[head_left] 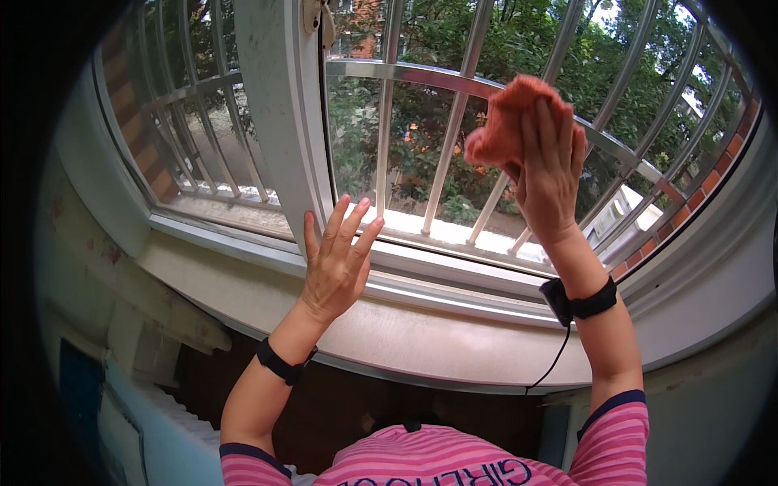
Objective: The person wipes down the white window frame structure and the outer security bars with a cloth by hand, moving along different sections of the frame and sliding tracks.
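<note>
My right hand lies fairly flat over an orange-red cloth, which is bunched up against the pane of a sliding window. The cloth spreads out left of the fingers, and one lump of it hangs lower. My left hand holds nothing, its fingers spread and pointing up. It is by the lower corner of the white window frame; whether the fingertips touch the frame or glass I cannot tell.
Metal security bars stand outside the glass. Below the window track runs a pale windowsill. A window latch sits high on the frame. From the black band on my right wrist, a thin cable hangs over the sill.
</note>
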A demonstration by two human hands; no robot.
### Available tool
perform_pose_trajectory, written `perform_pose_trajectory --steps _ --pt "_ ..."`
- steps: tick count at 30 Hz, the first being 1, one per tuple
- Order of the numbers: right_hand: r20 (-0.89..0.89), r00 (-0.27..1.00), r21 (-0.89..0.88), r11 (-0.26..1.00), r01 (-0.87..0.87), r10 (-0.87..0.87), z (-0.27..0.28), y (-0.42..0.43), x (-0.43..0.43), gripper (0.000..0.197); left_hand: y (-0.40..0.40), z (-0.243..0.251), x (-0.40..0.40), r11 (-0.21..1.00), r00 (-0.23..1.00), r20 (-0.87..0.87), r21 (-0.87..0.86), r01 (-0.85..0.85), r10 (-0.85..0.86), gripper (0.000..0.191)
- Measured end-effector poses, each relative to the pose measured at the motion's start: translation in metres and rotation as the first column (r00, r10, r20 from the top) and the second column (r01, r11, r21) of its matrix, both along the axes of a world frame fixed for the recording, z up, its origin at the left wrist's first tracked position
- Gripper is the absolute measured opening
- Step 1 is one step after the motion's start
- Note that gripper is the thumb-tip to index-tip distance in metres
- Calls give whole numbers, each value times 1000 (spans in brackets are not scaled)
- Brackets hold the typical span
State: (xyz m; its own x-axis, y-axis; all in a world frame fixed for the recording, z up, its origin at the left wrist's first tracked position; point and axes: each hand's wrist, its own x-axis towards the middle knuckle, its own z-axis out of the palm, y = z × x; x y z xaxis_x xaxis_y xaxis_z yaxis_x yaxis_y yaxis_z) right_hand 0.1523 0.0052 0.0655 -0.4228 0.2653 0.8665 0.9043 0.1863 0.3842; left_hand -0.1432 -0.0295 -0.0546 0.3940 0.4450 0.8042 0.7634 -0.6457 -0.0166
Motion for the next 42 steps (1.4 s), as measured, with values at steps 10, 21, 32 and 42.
perform_pose_trajectory --steps 10,21,32,42 --pt "529 836 -382 920 84 144 -137 5 -29 57 -1 -3 6 998 998 45 36 -54 53 69" --pt "187 968 -129 981 -143 166 -16 41 -95 62 -21 -13 -15 991 986 135 77 -108 97 66" --pt "462 882 -153 988 -31 99 -100 52 -144 58 -46 -9 -34 978 971 128 25 -206 201 69" --pt "820 570 -133 986 103 51 -117 56 -128 62 -66 2 -33 970 966 118 43 -237 231 66"
